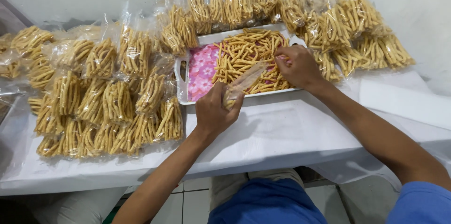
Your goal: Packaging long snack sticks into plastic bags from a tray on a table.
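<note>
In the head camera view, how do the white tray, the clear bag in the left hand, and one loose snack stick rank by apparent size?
1. White tray, clearly largest.
2. Clear bag, held by the left hand.
3. One loose snack stick, smallest.
The bag is nearer the camera, yet still looks smaller than the tray.

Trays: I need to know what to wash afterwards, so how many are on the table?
1. The white tray with a pink flowered floor sits mid-table, holding loose snack sticks. Piled filled bags could hide another.

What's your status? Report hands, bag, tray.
Left hand holds small clear bag. Right hand pinching snack sticks on tray. Nothing blocking.
</note>
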